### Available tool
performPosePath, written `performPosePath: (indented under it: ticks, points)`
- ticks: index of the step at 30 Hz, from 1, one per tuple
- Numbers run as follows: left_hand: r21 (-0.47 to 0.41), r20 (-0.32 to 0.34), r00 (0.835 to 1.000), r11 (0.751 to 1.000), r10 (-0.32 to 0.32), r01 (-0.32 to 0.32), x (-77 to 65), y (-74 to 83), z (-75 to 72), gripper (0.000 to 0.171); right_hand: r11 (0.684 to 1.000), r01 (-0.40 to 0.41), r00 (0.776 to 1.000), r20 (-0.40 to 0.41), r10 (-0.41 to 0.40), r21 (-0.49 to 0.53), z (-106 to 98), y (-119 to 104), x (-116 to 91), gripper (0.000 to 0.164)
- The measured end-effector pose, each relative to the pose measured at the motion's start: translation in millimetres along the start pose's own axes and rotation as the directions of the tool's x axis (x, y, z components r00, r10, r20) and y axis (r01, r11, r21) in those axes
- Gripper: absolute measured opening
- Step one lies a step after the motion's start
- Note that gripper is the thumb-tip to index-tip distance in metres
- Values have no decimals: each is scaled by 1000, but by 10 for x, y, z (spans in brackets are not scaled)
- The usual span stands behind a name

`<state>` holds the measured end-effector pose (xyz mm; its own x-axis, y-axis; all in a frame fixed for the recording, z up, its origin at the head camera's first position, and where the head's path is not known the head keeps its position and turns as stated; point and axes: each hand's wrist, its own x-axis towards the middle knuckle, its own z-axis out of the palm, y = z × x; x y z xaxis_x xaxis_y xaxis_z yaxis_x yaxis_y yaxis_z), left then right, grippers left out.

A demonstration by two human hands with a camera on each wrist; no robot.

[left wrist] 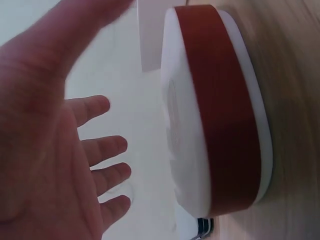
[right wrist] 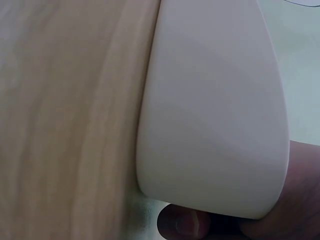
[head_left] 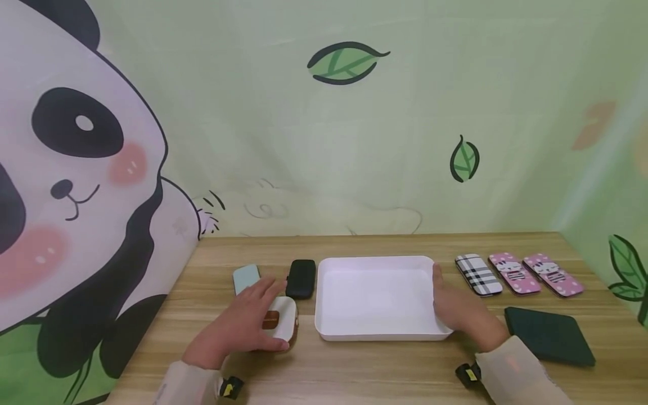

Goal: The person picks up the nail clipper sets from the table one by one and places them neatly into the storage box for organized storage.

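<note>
My left hand (head_left: 248, 318) is spread over a rounded white case (head_left: 287, 315) with a brown band (left wrist: 225, 110). In the left wrist view its fingers (left wrist: 107, 150) are extended, with a gap between them and the case. A small black zip case (head_left: 301, 278) and a light blue flat item (head_left: 246, 277) lie just beyond, the blue one partly hidden by the hand. My right hand (head_left: 458, 304) grips the right wall of a shallow white tray (head_left: 385, 338); one fingertip (right wrist: 186, 223) shows against the tray's outer side in the right wrist view.
Right of the tray lie a black-and-white plaid case (head_left: 478, 274) and two pink cartoon-print cases (head_left: 513, 273). Nearer, beside the right forearm, is a dark green flat rectangular item (head_left: 550, 336). A printed cloth backdrop (head_left: 354, 140) stands behind the wooden table (head_left: 374, 368).
</note>
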<state>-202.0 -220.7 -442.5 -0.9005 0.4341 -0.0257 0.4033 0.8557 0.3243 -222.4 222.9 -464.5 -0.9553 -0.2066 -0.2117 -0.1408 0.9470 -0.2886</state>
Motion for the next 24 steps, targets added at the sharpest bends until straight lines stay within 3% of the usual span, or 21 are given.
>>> performPosePath:
  ticks: [11, 24]
  points:
    - [-19, 95, 995, 999, -43, 45, 20, -63, -20, 115, 1000, -24, 1000, 18, 24, -1, 31, 19, 26, 71]
    - [17, 167, 984, 998, -64, 62, 72, -116, 94, 116, 1000, -31, 999, 14, 31, 3, 31, 16, 25, 70]
